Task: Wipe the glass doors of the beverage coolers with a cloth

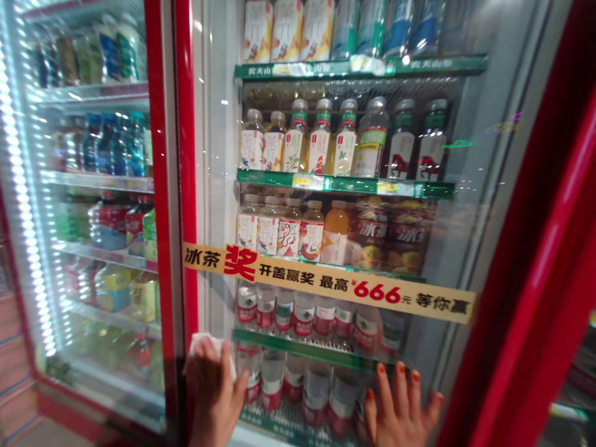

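My left hand (218, 388) presses a crumpled white tissue (214, 345) against the lower left of a glass fridge door (470, 242), close to its red frame. Its fingers are partly blurred, with the tissue showing beyond the fingertips. Lower right on the same door, my right hand (401, 406) lies with spread fingers and orange-red nails, holding nothing. A yellow sticker strip (335, 285) with Chinese characters and a red 666 runs across the glass above both hands.
Behind the glass, bottled drinks (321, 146) stand on shelves with green edges (344, 180). To the left is a second lit fridge (93, 180) with more bottles. A red frame (516, 261) borders the door on the right.
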The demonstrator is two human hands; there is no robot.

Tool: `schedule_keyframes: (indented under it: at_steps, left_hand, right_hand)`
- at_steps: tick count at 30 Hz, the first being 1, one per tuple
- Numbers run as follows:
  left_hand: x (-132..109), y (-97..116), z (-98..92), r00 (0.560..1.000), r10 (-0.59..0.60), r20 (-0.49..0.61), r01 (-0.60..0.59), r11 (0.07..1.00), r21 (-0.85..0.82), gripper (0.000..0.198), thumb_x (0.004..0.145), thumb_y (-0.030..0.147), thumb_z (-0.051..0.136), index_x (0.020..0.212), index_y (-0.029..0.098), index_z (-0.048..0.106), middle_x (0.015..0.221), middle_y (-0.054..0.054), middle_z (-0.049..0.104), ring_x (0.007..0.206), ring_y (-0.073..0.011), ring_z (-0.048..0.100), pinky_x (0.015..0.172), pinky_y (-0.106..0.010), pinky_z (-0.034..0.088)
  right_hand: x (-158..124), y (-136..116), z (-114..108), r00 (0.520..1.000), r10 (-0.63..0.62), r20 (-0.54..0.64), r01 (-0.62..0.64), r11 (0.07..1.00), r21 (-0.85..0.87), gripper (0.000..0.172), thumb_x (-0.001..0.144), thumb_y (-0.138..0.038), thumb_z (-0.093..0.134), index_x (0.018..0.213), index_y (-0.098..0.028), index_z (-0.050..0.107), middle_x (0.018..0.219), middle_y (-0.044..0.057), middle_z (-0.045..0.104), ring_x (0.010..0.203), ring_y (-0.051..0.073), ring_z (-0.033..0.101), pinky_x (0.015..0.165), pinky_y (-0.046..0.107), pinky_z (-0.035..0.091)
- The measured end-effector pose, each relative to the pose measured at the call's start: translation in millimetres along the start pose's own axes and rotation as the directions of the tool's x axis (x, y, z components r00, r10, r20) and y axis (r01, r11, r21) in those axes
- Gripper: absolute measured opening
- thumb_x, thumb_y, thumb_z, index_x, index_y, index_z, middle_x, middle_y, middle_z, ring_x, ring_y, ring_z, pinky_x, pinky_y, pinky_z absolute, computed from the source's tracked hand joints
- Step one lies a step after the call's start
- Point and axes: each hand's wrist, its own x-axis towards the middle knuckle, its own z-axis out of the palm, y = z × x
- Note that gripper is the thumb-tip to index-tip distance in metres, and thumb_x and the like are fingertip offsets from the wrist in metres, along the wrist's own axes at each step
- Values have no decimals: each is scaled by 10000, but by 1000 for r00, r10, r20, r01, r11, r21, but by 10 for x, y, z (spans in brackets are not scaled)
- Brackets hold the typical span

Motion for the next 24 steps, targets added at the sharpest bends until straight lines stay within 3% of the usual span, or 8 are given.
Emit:
schedule_keyframes:
  at_steps: [3, 7, 9, 11, 14, 18, 21, 24]
  left_hand:
    - [390, 364, 36, 990, -133, -45, 133, 991, -16, 885, 1073, 430, 467, 1752, 202, -53, 1837, -183, -144, 1712, -449, -16, 1348, -738, 192]
    - [313, 890, 128, 965, 260, 30, -258, 965, -48, 866, 1043, 700, 422, 1753, 268, 178, 1862, -101, 79, 1724, -400, 18, 1396, -627, 46]
    - [31, 775, 138, 879, 476, 13, -476, 879, -26, 834, 1017, 763, 423, 1730, 366, 251, 1857, -6, 150, 1730, -333, 74, 1416, -524, 35]
    - [-172, 451, 136, 841, 541, -1, -541, 841, 1, 785, 1014, 728, 482, 1711, 428, 278, 1846, 71, 176, 1730, -257, 108, 1427, -452, 56]
    - [-9, 126, 105, 950, 305, -73, -305, 952, 7, 853, 999, 509, 589, 1743, 370, 196, 1859, 32, 92, 1732, -299, 69, 1435, -517, 82]
    - [642, 746, 56, 992, -61, -113, 52, 995, -81, 861, 1050, 410, 503, 1762, 265, 41, 1852, -126, -100, 1707, -462, -62, 1323, -812, 129]
    - [655, 1349, 93, 965, 260, -40, -263, 962, -74, 861, 1040, 602, 516, 1754, 267, 172, 1863, -101, 19, 1722, -415, -8, 1389, -673, 31]
    - [232, 1290, 142, 761, 649, -12, -649, 760, -31, 828, 981, 721, 561, 1701, 366, 355, 1843, 4, 195, 1730, -346, 68, 1418, -541, 6]
  right_hand:
    - [-33, 16, 4, 1000, 1, -6, -1, 1000, -12, 823, 940, -205, 662, 1701, -232, 350, 1767, 110, 318, 1671, 356, 250, 1374, 690, 117]
    - [-21, 14, -4, 1000, -8, -15, 8, 1000, 23, 780, 964, -240, 637, 1694, -196, 367, 1765, 122, 314, 1677, 320, 238, 1389, 638, 88]
    - [-26, 21, 12, 1000, -7, -29, 7, 1000, 18, 790, 954, -232, 628, 1698, -205, 361, 1757, 116, 321, 1676, 313, 245, 1385, 649, 100]
    - [-46, 33, 53, 999, -17, -50, 17, 1000, 5, 799, 933, -226, 629, 1691, -200, 379, 1743, 120, 341, 1670, 328, 261, 1379, 667, 115]
    - [-56, 39, 110, 995, -35, -91, 35, 999, -2, 776, 918, -242, 623, 1668, -192, 433, 1729, 116, 372, 1659, 349, 292, 1383, 664, 119]
    - [20, 13, 42, 998, 4, -63, -4, 1000, 11, 813, 927, -213, 615, 1700, -219, 362, 1757, 86, 326, 1676, 311, 255, 1389, 656, 109]
    - [67, -17, -54, 1000, -5, 13, 4, 1000, 25, 848, 946, -187, 607, 1727, -222, 280, 1791, 83, 240, 1695, 299, 188, 1387, 666, 84]
    - [14, -68, -64, 994, 105, 26, -105, 994, -10, 841, 976, -187, 575, 1742, -220, 229, 1815, 110, 154, 1705, 337, 122, 1366, 718, 108]
